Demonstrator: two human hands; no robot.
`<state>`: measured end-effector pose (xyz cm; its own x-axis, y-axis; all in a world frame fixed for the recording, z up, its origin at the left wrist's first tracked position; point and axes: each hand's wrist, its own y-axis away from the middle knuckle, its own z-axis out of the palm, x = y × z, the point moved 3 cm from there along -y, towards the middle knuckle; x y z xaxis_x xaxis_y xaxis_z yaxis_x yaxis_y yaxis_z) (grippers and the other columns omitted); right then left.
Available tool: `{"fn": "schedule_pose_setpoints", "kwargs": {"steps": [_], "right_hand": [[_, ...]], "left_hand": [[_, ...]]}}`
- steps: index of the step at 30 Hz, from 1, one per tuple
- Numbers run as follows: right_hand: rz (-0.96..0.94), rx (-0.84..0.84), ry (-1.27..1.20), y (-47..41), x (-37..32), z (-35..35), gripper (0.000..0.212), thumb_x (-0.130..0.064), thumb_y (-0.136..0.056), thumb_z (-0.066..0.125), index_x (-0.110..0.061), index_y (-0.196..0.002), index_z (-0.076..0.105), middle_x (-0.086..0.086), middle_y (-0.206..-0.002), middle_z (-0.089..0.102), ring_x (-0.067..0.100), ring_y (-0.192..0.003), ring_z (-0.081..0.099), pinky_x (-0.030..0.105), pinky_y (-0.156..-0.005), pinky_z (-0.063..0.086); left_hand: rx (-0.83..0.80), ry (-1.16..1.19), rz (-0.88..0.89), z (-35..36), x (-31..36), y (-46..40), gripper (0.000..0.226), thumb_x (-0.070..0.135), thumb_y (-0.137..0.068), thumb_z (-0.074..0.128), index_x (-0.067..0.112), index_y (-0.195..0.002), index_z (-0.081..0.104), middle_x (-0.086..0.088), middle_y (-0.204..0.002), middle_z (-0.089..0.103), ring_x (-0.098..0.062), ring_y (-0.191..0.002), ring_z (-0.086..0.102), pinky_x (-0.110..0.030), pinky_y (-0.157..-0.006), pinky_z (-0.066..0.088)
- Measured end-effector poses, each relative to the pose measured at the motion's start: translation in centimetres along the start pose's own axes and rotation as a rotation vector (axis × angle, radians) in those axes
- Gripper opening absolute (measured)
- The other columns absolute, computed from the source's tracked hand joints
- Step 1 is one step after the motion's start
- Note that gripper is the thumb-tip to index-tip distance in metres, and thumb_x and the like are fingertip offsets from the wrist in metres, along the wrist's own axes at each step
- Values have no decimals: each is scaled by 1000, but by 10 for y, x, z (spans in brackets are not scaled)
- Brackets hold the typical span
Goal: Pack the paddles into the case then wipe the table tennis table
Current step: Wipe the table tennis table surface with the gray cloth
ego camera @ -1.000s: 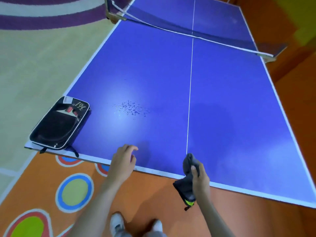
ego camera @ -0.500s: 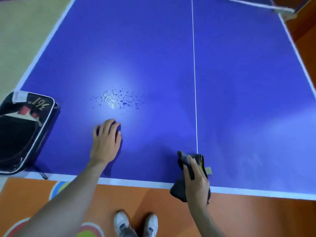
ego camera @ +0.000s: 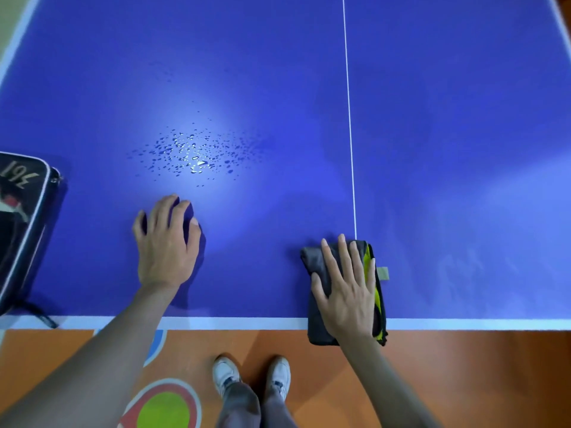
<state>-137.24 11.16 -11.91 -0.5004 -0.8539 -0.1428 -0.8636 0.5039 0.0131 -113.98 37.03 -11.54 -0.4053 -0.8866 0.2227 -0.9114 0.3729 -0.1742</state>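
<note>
While the right hand (ego camera: 347, 291) presses flat, fingers spread, on a folded cloth (ego camera: 318, 264) overhanging the desk (ego camera: 463, 149) edge, the left hand (ego camera: 165, 245) rests released near water drops (ego camera: 194, 152). At far left lies the closed case (ego camera: 18, 223).

The table tennis table (ego camera: 432, 134) was deep blue with a thin white centre line and a white border along its near edge, a pale glare over clear water droplets (ego camera: 194, 152) left of centre. A folded dark grey cloth (ego camera: 318, 264) showed a bright yellow-green inner layer and a beige tag, while the case (ego camera: 21, 223) at far left was black with pale piping, light lettering and a red-and-white patch. The floor (ego camera: 463, 375) was orange, patterned with a lime-green disc ringed in red and pale grey, below white shoes (ego camera: 227, 375) and grey trousers.
</note>
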Motion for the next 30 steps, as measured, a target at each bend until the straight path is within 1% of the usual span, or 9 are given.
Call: {"fn": "schedule_pose_setpoints", "kwargs": {"steps": [5,9,12,15,18,21,25,28,30], "right_hand": [[67,-22,42,1,-24,10,65,-48,-104,33,-31,-165,19,-2,-173,11,20,-161,4,64,-124,16],[59,-8,26,0,-90,21,64,-48,-106,32,-28,-165,20,1,-174,10,24,-161,5,67,-122,16],[47,7,-7,-7,-144,29,64,-49,-105,34,-28,-165,21,3,-174,11,26,-161,5,69,-121,14],[-21,-13,-44,-11,-193,34,65,-49,-105,33,-28,-165,18,3,-174,9,26,-161,2,69,-122,9],[-61,-62,-63,-12,-218,38,64,-48,-107,27,-28,-166,13,3,-174,3,25,-161,-3,68,-123,5],[-81,-62,-93,-12,-210,35,60,-50,-108,27,-32,-165,18,1,-174,6,24,-161,2,64,-124,9],[-139,-10,-156,-17,-167,20,60,-58,-102,38,-40,-159,34,5,-174,7,23,-160,12,56,-126,15],[-25,57,-114,-24,-111,12,65,-61,-98,44,-40,-159,35,5,-173,14,24,-159,16,57,-125,16],[52,88,-59,-27,-70,7,67,-62,-98,44,-38,-160,34,4,-172,20,25,-158,19,59,-125,16]], "left_hand": [[-1,21,2,1,0,0,40,27,-104,39,7,-135,54,-12,-149,47,-29,-143,41,-54,-121,22],[-5,28,2,2,-3,0,40,23,-101,38,7,-135,54,-13,-150,46,-29,-144,40,-55,-121,22],[-13,52,2,3,-5,0,42,20,-101,31,9,-134,53,-10,-152,46,-28,-146,39,-55,-122,21],[-22,102,-13,5,-7,-2,44,17,-99,27,11,-134,53,-7,-155,46,-25,-149,37,-53,-125,19],[-26,155,-31,8,-10,-4,42,12,-100,30,10,-134,55,-6,-156,46,-22,-150,35,-51,-126,18],[-20,179,-18,8,-11,-2,37,7,-103,34,10,-134,55,-6,-156,46,-21,-151,34,-50,-127,18],[5,192,-15,7,-10,-1,33,8,-105,36,10,-132,57,-5,-156,48,-21,-150,36,-49,-126,19],[21,188,-3,8,-11,-1,33,9,-105,36,9,-131,57,-6,-154,50,-22,-149,39,-51,-126,20],[21,192,-4,7,-10,-1,34,10,-105,35,9,-130,58,-7,-154,50,-23,-149,39,-51,-126,20]]}}
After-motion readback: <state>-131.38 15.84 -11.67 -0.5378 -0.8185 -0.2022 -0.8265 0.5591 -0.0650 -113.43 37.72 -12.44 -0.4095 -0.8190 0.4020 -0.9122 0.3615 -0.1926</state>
